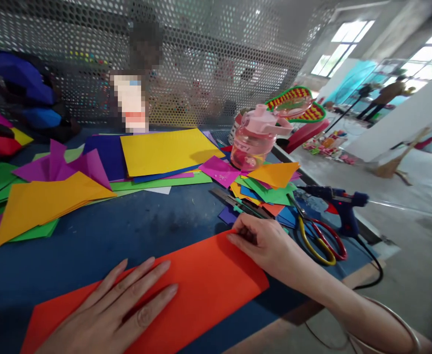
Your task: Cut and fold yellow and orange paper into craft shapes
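Note:
A long sheet of orange-red paper (pixel 201 290) lies slantwise across the near part of the blue table (pixel 171 216). My left hand (pixel 116 305) rests flat on its left half, fingers spread. At the sheet's far right corner, my right hand (pixel 260 241) pinches the paper's edge between thumb and curled fingers. Just beyond that hand lie a utility knife (pixel 234 201) and scraps of coloured paper. To its right are scissors (pixel 317 236) with one yellow and one red handle.
A glue gun (pixel 345 204) with a black cord lies at the table's right edge. Behind stand a pink bottle (pixel 255 137) and stacked sheets topped by yellow paper (pixel 171 152). Folded orange paper (pixel 49 201) lies left. A perforated metal panel (pixel 201 64) closes the back.

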The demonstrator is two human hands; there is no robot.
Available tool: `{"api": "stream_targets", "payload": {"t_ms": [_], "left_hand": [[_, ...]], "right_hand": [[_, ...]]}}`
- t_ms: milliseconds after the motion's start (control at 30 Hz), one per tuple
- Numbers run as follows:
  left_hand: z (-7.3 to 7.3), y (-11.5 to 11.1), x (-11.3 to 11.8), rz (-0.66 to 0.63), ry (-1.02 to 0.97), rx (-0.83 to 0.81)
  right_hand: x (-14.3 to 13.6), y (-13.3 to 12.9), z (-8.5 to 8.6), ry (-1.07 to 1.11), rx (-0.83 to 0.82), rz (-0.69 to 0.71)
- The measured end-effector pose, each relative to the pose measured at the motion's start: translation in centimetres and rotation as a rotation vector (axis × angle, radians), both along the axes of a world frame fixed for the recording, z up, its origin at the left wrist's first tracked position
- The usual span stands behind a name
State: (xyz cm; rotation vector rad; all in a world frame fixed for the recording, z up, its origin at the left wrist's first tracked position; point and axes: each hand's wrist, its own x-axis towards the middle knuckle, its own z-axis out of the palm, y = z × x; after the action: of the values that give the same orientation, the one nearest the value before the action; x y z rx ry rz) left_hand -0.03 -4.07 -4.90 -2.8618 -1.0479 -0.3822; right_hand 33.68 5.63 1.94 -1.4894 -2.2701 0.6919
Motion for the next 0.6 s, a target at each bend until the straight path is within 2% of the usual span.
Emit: {"api": "stream_targets", "payload": {"t_ms": [233,467,600], "left_hand": [[1.7,-0.1,0.9,-0.003,0.001,0.065],[1.2,-0.6,1.0,0.047,-0.039,0.005],[1.3,-0.6,1.3,0.047,0.004,0.109]], "right_hand": [[0.0,0.1,-0.6,-0.038,0.042,-0.003],[0.1,-0.6,-0.7,-0.077,0.141,-0.005],[-0.8,-1.8,-0.1,-0.127,0.321,0.057]]}}
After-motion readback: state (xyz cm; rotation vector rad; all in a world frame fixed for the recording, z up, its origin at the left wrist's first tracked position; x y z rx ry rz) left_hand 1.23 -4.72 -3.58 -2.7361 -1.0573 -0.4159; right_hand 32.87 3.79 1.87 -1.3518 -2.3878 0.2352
